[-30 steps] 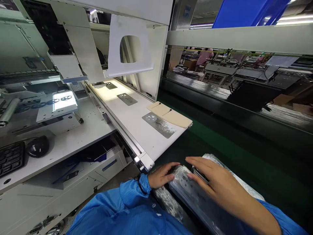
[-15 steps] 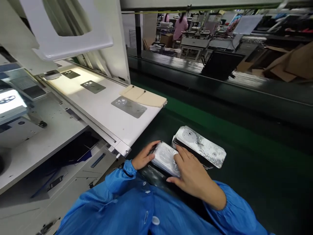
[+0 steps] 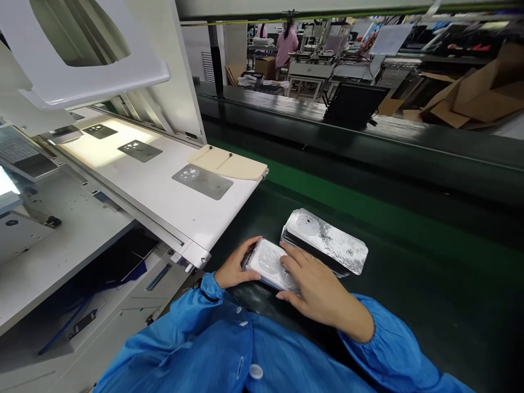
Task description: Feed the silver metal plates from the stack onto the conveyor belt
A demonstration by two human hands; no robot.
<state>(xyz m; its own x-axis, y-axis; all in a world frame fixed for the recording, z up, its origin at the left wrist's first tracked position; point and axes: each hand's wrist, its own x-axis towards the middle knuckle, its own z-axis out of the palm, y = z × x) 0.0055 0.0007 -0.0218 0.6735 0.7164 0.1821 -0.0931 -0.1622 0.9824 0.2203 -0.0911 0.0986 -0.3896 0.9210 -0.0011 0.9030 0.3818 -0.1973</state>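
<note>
A stack of phone back panels (image 3: 268, 263), its top face shiny with a round camera area, lies in front of me on the dark green belt. My left hand (image 3: 237, 266) is closed round its left end, thumb on the near side. Over the right end lies my right hand (image 3: 311, 281), fingers curled on the stack; part of the stack is hidden under it. Just beyond, a second stack of phone back panels (image 3: 333, 243) rests on the belt, its top panel silvery and wrinkled-looking. My right fingers are close to that stack's near edge.
At left a white conveyor (image 3: 159, 194) carries single grey panels, one panel (image 3: 203, 181) near its end beside a beige guide plate (image 3: 229, 162). A white machine housing (image 3: 106, 82) overhangs it. Beyond the belt (image 3: 409, 284) stand a black screen (image 3: 355, 105), cardboard boxes (image 3: 478, 98) and people in pink.
The view has turned slightly to the right, so the surroundings sit further left. Both hands remain on the same stack, with its round camera area now showing more clearly.
</note>
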